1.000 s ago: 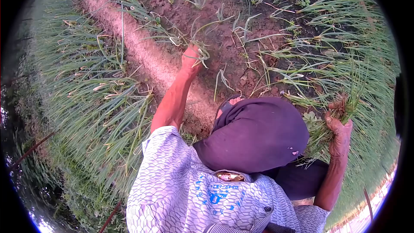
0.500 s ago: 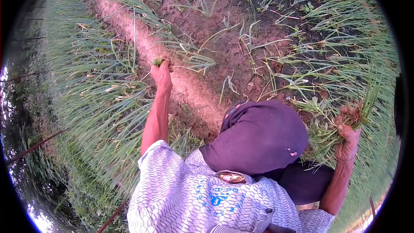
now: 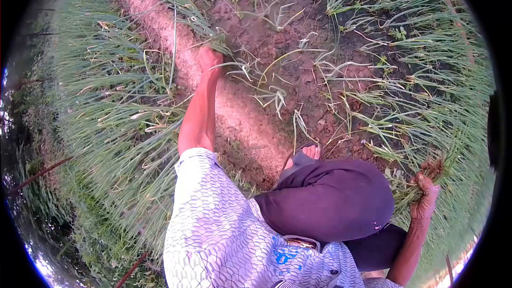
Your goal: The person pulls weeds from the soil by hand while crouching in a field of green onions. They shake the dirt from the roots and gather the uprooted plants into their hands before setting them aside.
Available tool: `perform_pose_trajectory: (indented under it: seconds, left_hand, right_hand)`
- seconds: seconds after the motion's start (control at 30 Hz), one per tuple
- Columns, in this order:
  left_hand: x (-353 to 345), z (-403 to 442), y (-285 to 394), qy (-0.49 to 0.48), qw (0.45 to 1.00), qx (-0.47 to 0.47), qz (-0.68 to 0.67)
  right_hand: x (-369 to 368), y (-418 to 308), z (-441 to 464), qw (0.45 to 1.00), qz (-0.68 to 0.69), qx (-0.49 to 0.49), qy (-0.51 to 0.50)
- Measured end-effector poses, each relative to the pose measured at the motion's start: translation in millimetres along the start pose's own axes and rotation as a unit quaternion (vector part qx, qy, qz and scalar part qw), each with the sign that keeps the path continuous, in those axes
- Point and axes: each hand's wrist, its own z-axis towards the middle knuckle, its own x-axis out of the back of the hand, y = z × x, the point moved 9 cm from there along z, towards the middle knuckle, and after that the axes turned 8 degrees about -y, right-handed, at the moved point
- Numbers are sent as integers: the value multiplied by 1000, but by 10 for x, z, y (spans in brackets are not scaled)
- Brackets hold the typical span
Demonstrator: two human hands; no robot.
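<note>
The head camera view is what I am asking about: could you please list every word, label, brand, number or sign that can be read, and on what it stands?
Blue print on the white-and-purple patterned fabric shirt: too small and blurred to read.
No other lettering can be made out.

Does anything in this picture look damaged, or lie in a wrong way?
Yes, some thin plants ahead of the foot lie bent and flopped on the soil, while the growth on the left looks fuller. The dark trousers also show a pale spot, perhaps a hole.
</note>
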Motion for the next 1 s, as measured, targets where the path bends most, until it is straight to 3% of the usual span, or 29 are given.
perform_pose_trajectory:
  seconds: [0.07,0.17,0.23,0.27,0.37,0.4,0.6,0.7,0.73,0.77,0.83,0.9,1.0]
  left_hand:
    - [-117,114,-118,-14,998,53,9]
    - [-609,359,-573,-26,998,49,38]
    - [-656,400,-646,31,998,21,-58]
    - [-314,250,-60,-14,985,-20,168]
    - [-335,232,-113,30,996,-32,82]
    - [-284,176,-8,-18,996,3,86]
    - [-309,184,-73,61,993,7,100]
    - [-274,243,-197,24,999,36,15]
    - [-132,109,-134,54,995,18,-83]
    - [-92,64,-222,66,967,48,-243]
    - [-155,-34,-341,76,831,107,-541]
    - [96,-159,-264,60,841,169,-510]
    - [780,-221,441,77,836,39,-543]
  right_hand:
    - [1,17,-6,1000,-1,8,14]
    - [8,32,-13,999,-3,-6,34]
    - [34,68,-12,999,-3,-25,46]
    - [35,70,-6,999,-3,-23,46]
    - [48,61,1,999,-4,-10,45]
    - [43,56,2,999,-3,-1,40]
    - [52,64,6,999,5,10,36]
    - [57,77,-18,999,17,0,29]
    - [91,100,-11,1000,22,-3,20]
    - [130,119,-15,999,28,-6,14]
    - [128,73,11,999,31,-7,-1]
    - [70,-44,35,999,38,29,-2]
    - [3,-281,141,999,23,37,-17]
